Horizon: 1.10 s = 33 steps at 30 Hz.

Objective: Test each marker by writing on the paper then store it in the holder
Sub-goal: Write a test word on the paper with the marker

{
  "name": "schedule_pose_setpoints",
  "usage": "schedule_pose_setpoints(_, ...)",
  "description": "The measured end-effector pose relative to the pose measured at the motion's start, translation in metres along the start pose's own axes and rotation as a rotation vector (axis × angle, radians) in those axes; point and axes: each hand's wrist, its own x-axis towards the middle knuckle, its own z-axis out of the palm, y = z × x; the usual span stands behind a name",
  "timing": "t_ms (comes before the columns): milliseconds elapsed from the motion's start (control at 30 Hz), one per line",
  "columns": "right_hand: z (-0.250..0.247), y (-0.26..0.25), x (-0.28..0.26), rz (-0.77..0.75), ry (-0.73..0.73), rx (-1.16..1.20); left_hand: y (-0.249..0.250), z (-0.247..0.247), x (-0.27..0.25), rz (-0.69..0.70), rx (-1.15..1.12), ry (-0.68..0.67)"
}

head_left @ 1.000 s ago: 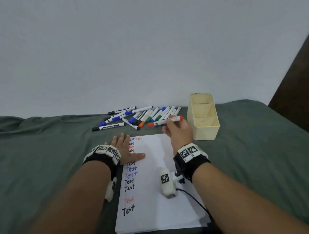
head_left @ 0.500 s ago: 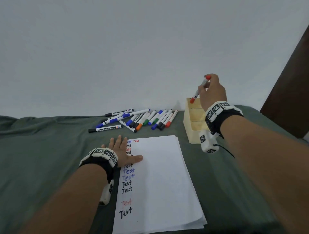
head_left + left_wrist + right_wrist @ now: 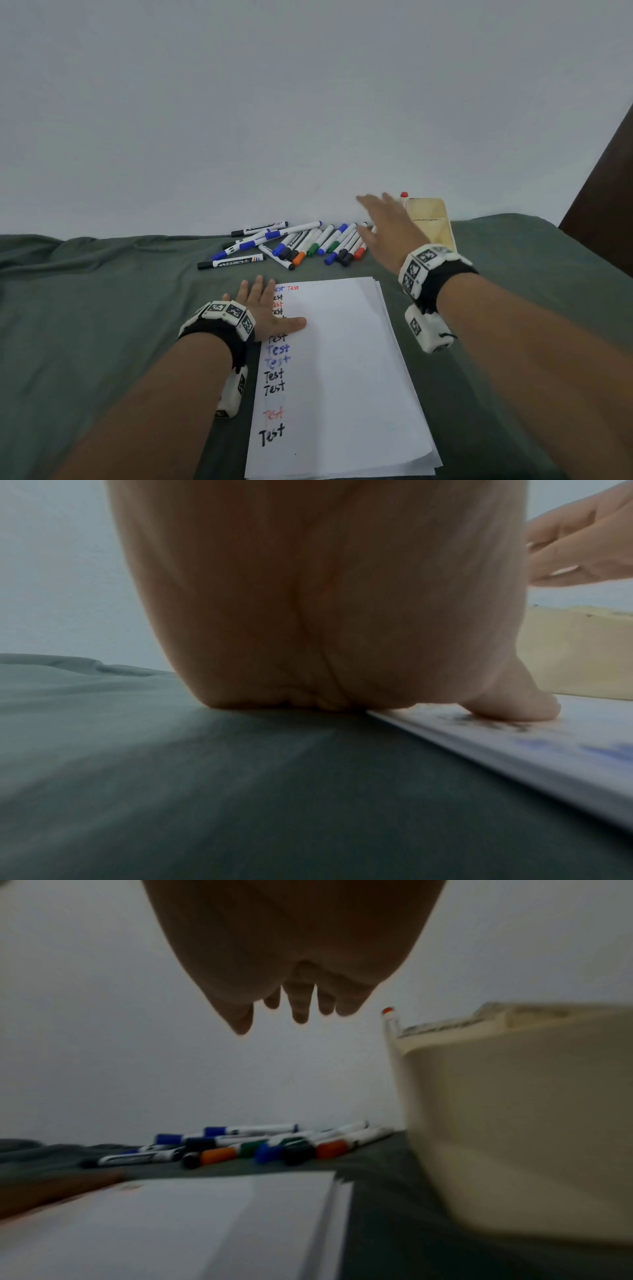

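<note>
Green bed (image 3: 102,308), white wall. Left hand (image 3: 263,313) flat, pressing paper (image 3: 342,377). Right hand (image 3: 383,226) empty, fingers spread above markers (image 3: 308,245). Red marker (image 3: 404,196) upright in holder (image 3: 440,226).

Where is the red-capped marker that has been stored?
In the head view, the red-capped marker stands in the far left corner of the cream holder, just beyond the open right hand.

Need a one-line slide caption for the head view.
Left hand flat on the paper; open right hand over loose markers, one red marker in the holder.
</note>
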Motion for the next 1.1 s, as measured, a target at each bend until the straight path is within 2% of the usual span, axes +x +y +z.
schedule_pose_setpoints(67, 0.021, -0.014, -0.008, -0.004, -0.202, 0.037, 0.001, 0.0, -0.001, -0.002, -0.004, 0.003)
schedule_pose_setpoints(167, 0.048, -0.03, -0.016, -0.025, -0.531, -0.099, 0.002, -0.001, -0.002, -0.008, 0.012, 0.009)
schedule_pose_setpoints(233, 0.064, -0.036, -0.023, -0.056, -0.66, -0.216, 0.002, -0.001, -0.003, -0.008, 0.025, 0.01)
schedule_pose_setpoints(300, 0.076, -0.038, -0.03, -0.069, -0.718, -0.292, 0.003, -0.002, -0.004, -0.004, 0.031, 0.011)
schedule_pose_setpoints(500, 0.085, -0.035, -0.033, -0.064, -0.772, -0.341, -0.006, -0.009, -0.003, 0.043, -0.011, 0.023)
schedule_pose_setpoints(600, 0.085, -0.035, -0.034, -0.059, -0.772, -0.321, -0.026, -0.022, 0.005, 0.047, 0.005, 0.12)
schedule_pose_setpoints(700, 0.084, -0.037, -0.033, -0.048, -0.742, -0.297, -0.054, -0.036, 0.021, -0.019, 0.105, 0.216)
schedule_pose_setpoints(800, 0.081, -0.04, -0.029, -0.016, -0.746, -0.246, -0.081, -0.041, 0.034, -0.084, 0.049, 0.306)
schedule_pose_setpoints(900, 0.077, -0.04, -0.026, 0.007, -0.725, -0.201, -0.095, -0.043, 0.043, -0.066, -0.097, 0.391)
schedule_pose_setpoints(1000, 0.075, -0.04, -0.026, 0.008, -0.683, -0.173, -0.098, -0.05, 0.046, -0.054, 0.011, 0.521)
schedule_pose_setpoints(1100, 0.072, -0.039, -0.026, 0.017, -0.656, -0.15, -0.098, -0.057, 0.045, -0.049, 0.2, 0.404)
